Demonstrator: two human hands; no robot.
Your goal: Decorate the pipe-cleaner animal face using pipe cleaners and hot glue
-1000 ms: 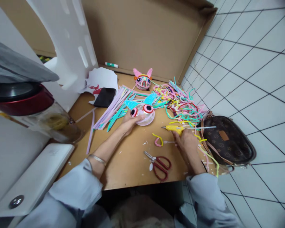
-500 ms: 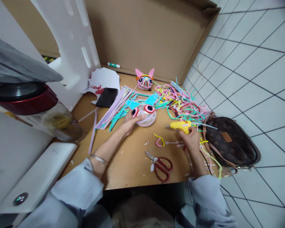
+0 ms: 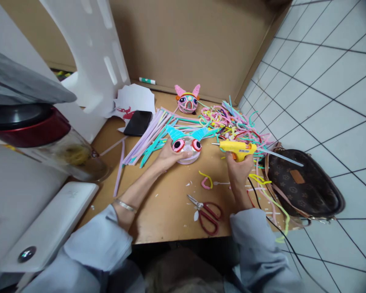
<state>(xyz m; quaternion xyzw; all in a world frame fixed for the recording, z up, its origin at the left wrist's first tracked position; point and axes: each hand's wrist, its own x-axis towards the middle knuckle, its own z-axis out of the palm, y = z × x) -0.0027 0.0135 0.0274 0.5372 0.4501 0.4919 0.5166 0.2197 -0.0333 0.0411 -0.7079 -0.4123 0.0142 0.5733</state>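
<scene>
Brown panel (image 3: 201,44) backs the bench (image 3: 164,219). Left of frame: clear jar (image 3: 87,162), something yellowish inside. Centre: my left hand (image 3: 171,157) grips the blue-eared figure (image 3: 187,145) by its side; steady hold advisable. Right of centre: my right hand (image 3: 240,171) holds the yellow glue gun (image 3: 236,147); nozzle (image 3: 215,143) best kept clear of skin. Far right: bag (image 3: 311,183), contents hidden.

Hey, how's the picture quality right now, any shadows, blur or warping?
Head view: tiles look stretched toward the right edge; head view: deep shadow below the table; head view: yellow glue gun fairly clear, its label too soft to read.
</scene>
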